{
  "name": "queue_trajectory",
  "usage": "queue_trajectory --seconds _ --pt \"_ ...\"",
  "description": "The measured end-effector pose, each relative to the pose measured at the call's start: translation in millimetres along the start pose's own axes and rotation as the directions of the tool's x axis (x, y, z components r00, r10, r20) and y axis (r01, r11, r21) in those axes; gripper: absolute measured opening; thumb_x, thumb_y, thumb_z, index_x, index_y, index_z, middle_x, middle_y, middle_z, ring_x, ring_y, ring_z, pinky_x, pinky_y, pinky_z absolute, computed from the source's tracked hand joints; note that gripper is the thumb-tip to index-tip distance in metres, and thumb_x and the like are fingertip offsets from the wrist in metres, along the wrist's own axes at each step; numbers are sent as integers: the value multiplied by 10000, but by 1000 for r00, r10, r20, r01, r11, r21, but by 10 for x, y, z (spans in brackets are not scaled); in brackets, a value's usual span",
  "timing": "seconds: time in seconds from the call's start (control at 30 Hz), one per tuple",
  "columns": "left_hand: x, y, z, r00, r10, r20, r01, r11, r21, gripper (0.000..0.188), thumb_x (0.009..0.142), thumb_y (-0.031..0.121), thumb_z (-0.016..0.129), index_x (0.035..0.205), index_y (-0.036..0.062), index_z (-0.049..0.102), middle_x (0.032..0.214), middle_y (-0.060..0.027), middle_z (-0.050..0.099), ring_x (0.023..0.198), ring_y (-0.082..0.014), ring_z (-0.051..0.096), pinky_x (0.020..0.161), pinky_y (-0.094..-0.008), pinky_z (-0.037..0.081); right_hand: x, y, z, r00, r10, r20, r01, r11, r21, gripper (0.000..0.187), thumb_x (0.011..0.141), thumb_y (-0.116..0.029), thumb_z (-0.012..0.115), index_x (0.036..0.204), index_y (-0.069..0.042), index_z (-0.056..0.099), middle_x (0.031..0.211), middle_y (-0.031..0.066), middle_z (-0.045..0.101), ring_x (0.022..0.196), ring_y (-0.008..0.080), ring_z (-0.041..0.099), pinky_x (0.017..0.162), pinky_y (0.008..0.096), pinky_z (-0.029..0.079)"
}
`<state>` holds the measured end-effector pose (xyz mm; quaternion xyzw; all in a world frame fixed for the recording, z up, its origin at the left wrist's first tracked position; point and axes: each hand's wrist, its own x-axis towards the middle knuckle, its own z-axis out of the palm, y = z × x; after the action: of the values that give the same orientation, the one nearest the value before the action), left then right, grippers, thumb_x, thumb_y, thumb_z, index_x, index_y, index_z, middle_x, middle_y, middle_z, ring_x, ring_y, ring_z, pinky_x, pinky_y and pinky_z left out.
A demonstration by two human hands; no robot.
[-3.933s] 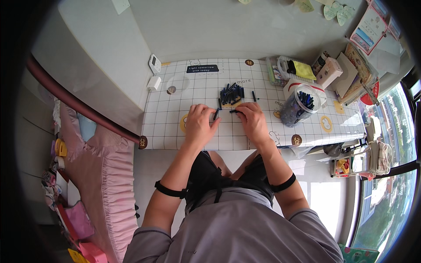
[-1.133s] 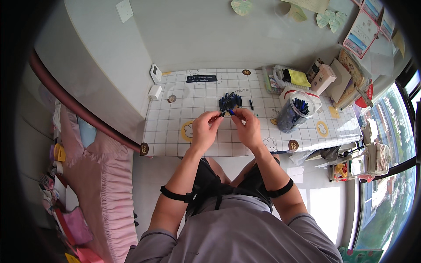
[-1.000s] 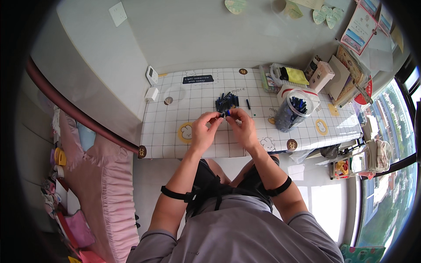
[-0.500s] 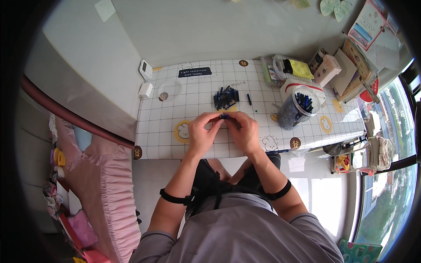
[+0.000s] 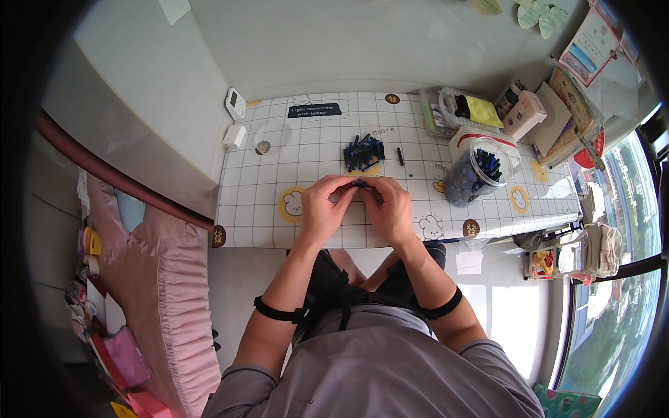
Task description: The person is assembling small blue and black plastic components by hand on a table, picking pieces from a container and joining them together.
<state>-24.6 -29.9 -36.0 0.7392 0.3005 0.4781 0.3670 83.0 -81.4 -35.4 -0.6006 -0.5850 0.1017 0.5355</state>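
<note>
My left hand [image 5: 325, 207] and my right hand [image 5: 389, 209] meet over the near middle of the table. Between their closed fingertips is a small dark blue tube [image 5: 360, 184], like a pen's ink cartridge, mostly hidden by the fingers. Just beyond the hands lies a loose pile of similar dark blue tubes [image 5: 362, 153]. One single tube [image 5: 401, 156] lies apart, to the right of the pile. At the right stands a clear round jar [image 5: 461, 182] without a lid, with many more tubes showing at its mouth.
The table [image 5: 258, 198] has a white grid-patterned cover. A clear round lid [image 5: 277, 132] lies at its left, near a white timer [image 5: 235, 103]. Plastic boxes [image 5: 435, 115] and a yellow cloth [image 5: 482, 111] are at the back right. A tiny green dot [image 5: 410, 175] shows beside the lone tube.
Both hands stay together with the fingertips slightly shifted around the tube. The view has moved a little; the pile, lone tube and jar lie as before.
</note>
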Motion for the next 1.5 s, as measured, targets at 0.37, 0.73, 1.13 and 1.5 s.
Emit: queue_trajectory --seconds 0.37,0.73,1.13,1.5 --pt "4 6 11 1000 25 12 -26 999 48 177 651 -41 542 825 -13 549 772 -95 562 667 -149 551 587 -215 447 12 -10 -8 999 -38 -12 38 998 -40 211 648 -1 521 857 -15 543 730 129 555 677 262 527 600 297 424" --pt "1 5 26 999 30 21 -31 999 42 179 650 -47 540 824 -6 551 791 -89 557 669 -142 551 573 -209 456 1 -10 -23 1000 -7 -3 7 999 -51 217 646 1 521 860 -25 545 723 128 555 648 256 534 576 288 428" --pt "-7 -37 40 999 20 51 -20 1000 17 183 639 -59 544 815 -8 546 772 -88 558 674 -143 556 586 -216 464 0 -11 -25 998 52 -22 -52 998 -27 195 621 -1 546 814 -28 557 720 127 556 634 252 540 564 276 431" --pt "-8 -75 72 996 94 2 -94 994 64 194 635 -39 548 824 8 545 725 -100 565 628 -178 565 542 -223 455 25 25 6 997 62 -36 -63 998 -18 203 623 -12 551 825 -33 559 716 135 555 610 245 551 543 256 436"
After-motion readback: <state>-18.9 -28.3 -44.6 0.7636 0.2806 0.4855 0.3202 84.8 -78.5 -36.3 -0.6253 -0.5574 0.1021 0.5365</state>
